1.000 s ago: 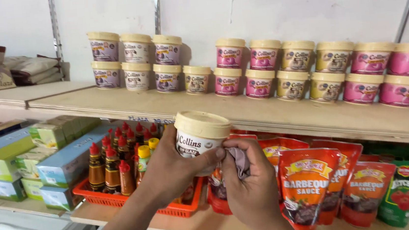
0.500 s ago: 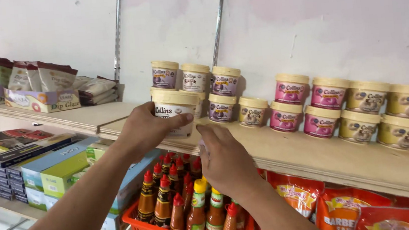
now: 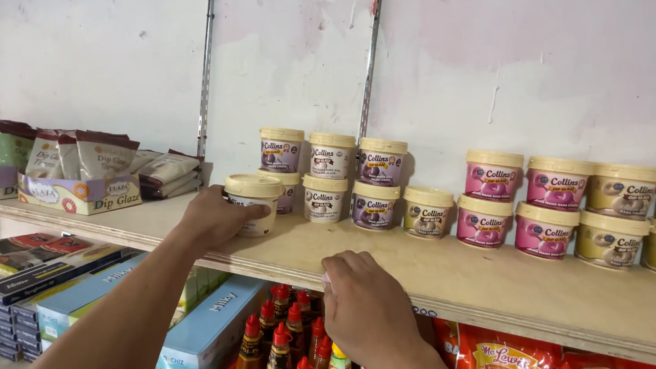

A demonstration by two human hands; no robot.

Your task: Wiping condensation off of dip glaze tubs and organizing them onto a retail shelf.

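- While the shelf [image 3: 462,275], a long pale wooden board, carries every tub in view, its near edge also bears the right hand [image 3: 366,304], which rests knuckles-up on the board's front; the fingers are curled under, and I cannot tell whether they pinch anything.
- Behind, the stacked tubs [image 3: 335,180] stand in two tiers by the wall, with pink and yellow-labelled ones running off to the right.
- Left of them, a box of brown pouches [image 3: 78,179] sits on the same board.
- Below, red-capped bottles [image 3: 280,355] fill a tray just under the right hand.
- By my judgement the placing is nearly done: the tub [image 3: 254,203], white with a cream lid, stands upright on the board, in front of and just left of the stack, not yet pushed into line with it.
- What seems left is to let go and perhaps nudge it back.
- The left hand [image 3: 212,217] wraps the tub's left side, fingers closed around its wall below the lid, thumb hidden.
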